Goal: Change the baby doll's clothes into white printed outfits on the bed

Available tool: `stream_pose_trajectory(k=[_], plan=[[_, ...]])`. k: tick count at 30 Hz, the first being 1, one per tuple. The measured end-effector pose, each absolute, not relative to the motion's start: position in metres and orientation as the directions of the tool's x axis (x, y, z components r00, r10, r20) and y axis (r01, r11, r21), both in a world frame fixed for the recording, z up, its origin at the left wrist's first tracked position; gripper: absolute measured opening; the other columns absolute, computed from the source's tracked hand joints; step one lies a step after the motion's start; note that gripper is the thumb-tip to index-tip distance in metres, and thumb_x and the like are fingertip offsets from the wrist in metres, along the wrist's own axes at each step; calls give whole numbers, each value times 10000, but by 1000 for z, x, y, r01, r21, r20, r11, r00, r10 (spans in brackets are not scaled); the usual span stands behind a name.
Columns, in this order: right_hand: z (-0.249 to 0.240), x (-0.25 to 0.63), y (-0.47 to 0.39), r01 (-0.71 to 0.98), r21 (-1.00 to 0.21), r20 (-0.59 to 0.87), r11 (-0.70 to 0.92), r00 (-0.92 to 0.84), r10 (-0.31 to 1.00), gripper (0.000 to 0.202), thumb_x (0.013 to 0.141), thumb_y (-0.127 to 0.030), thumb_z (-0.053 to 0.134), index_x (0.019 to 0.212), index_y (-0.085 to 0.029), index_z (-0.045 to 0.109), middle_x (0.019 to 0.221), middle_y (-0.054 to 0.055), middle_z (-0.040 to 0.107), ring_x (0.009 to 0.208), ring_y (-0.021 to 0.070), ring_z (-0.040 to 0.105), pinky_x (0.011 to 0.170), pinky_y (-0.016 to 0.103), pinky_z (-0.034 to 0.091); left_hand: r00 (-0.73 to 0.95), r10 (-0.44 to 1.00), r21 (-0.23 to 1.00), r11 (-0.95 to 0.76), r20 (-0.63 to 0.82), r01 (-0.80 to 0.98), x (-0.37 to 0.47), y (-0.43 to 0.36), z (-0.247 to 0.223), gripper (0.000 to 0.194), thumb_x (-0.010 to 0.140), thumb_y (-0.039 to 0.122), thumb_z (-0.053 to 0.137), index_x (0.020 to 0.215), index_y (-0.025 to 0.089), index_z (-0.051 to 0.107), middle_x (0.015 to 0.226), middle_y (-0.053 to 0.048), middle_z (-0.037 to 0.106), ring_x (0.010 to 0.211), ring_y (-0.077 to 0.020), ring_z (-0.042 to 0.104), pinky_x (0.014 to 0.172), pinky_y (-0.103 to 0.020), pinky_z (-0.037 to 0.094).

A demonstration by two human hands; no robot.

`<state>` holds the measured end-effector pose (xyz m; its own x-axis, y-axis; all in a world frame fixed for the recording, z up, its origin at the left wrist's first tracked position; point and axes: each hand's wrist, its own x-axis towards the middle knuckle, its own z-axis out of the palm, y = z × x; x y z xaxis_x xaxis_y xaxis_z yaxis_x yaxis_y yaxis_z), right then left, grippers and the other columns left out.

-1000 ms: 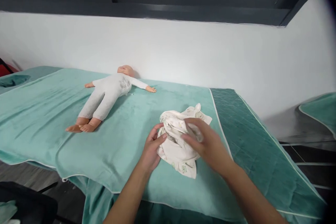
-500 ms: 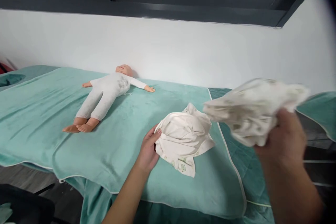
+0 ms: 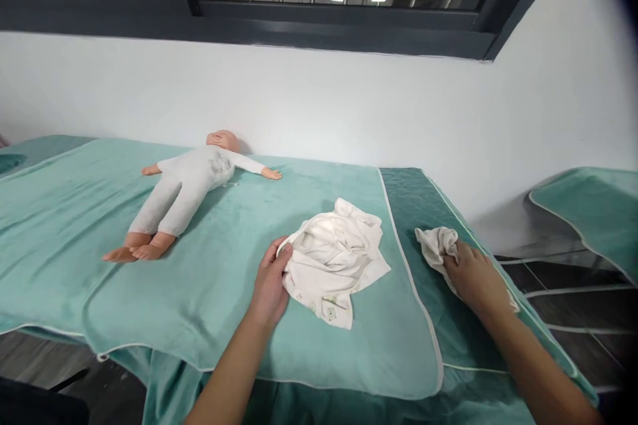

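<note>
A baby doll [image 3: 187, 189] in a pale grey suit lies on its back on the light green towel [image 3: 124, 279], head toward the wall. A crumpled cream baby garment [image 3: 333, 259] lies near the towel's right edge. My left hand [image 3: 270, 282] grips that garment's left edge. My right hand [image 3: 473, 279] presses down on a second small cream garment [image 3: 436, 242] on the dark green quilted cover [image 3: 428, 206] to the right.
The bed runs along a white wall under a dark window frame. A second green-covered bed [image 3: 593, 209] stands at the right, with a floor gap between. Another green surface [image 3: 14, 156] shows at far left.
My right hand pulled the second garment off the pile, swung it to the right through the air and set it down on the dark cover. My left hand stayed on the first garment.
</note>
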<state>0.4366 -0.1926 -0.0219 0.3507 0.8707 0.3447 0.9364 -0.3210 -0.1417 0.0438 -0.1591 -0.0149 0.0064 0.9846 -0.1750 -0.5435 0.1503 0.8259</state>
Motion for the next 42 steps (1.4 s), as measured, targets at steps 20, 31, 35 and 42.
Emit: stream_pose_trajectory(k=[20, 31, 35, 42], plan=[[175, 293, -113, 848, -194, 469, 493, -362, 806, 365, 836, -120, 458, 1106, -243, 669, 1061, 14, 704, 887, 182, 611, 739, 274, 404, 384, 788, 135, -499, 482, 856, 20, -144, 186, 282, 920, 327, 481, 1104, 230, 671, 1051, -72, 672, 1018, -285, 621, 837, -363, 423], [164, 335, -153, 603, -720, 417, 344, -20, 908, 224, 804, -292, 595, 963, -231, 740, 952, 16, 730, 834, 206, 634, 695, 292, 466, -9, 870, 539, -297, 493, 788, -17, -143, 172, 267, 885, 387, 506, 1018, 230, 676, 882, -12, 709, 817, -209, 625, 673, -280, 434], [160, 356, -141, 556, -795, 292, 240, 5, 956, 250, 786, -387, 669, 957, -220, 740, 942, 28, 733, 775, 204, 645, 635, 280, 462, 42, 937, 522, -230, 347, 821, -25, -121, 170, 349, 860, 516, 537, 894, 205, 692, 811, -32, 702, 743, -211, 614, 646, -286, 420], [108, 350, -68, 819, -562, 118, 113, -55, 991, 229, 851, -393, 582, 929, -234, 726, 1013, 42, 735, 883, 238, 658, 753, 328, 479, 158, 975, 47, -167, 158, 985, -8, -49, 136, 367, 845, 542, 568, 949, 209, 680, 954, -124, 708, 960, -322, 645, 807, -375, 456]])
